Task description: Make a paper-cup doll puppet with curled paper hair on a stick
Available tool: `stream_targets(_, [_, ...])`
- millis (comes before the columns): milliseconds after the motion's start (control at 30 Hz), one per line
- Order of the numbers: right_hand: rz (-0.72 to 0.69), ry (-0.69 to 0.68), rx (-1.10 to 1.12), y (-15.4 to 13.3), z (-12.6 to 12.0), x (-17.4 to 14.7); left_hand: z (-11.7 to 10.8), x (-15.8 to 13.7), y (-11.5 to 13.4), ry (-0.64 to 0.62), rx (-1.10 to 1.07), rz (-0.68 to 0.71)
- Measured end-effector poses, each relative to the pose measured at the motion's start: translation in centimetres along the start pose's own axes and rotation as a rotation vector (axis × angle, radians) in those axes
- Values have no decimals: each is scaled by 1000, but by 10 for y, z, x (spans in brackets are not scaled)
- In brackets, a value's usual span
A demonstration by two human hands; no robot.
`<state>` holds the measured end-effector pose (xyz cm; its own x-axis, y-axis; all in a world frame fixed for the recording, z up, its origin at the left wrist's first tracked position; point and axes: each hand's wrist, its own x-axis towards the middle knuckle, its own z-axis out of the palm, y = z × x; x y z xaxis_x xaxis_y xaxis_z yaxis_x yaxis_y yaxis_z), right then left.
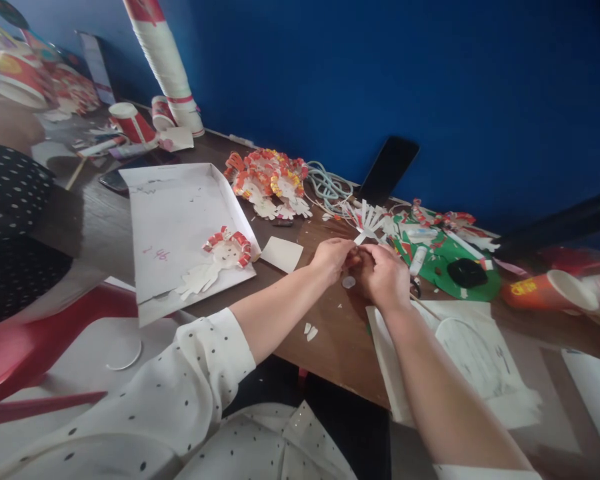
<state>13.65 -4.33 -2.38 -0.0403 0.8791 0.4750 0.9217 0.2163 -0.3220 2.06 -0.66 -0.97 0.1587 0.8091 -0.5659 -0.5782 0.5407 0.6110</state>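
Observation:
Both my hands meet over the brown table [330, 333]. Between them is a paper cutout [366, 230] with white strips fanning out away from me. My left hand [334, 259] has its fingers pinched at the near end of the cutout. Against it, my right hand [384, 272] closes its fingers on the same piece. A small white disc [349, 282] shows just below the fingertips. Left of my hands, a finished paper figure [225, 253] with red curled strips lies in a shallow white box lid [175, 200]. A blank paper square [282, 254] rests beside it.
Several curled paper figures [270, 177] are heaped by the blue wall, near a pale cord [327, 183] and a leaning phone [390, 167]. A green sheet [435, 267] bears scraps and a black object [467, 273]. Paper cups [550, 291] lie right; another person's dotted sleeve [15, 193] is left.

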Motion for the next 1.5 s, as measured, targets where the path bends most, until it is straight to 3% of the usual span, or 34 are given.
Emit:
stream_targets(333, [185, -33, 182, 5, 1, 3, 0, 2, -2, -40, 42, 42])
stream_targets(700, [-6, 57, 105, 1, -4, 0, -1, 4, -1, -20, 78, 32])
stream_targets(1100, [28, 49, 119, -3, -2, 6, -4, 2, 1, -84, 1, 49])
stream_targets(1500, [194, 29, 248, 4, -3, 13, -7, 1, 1, -124, 65, 21])
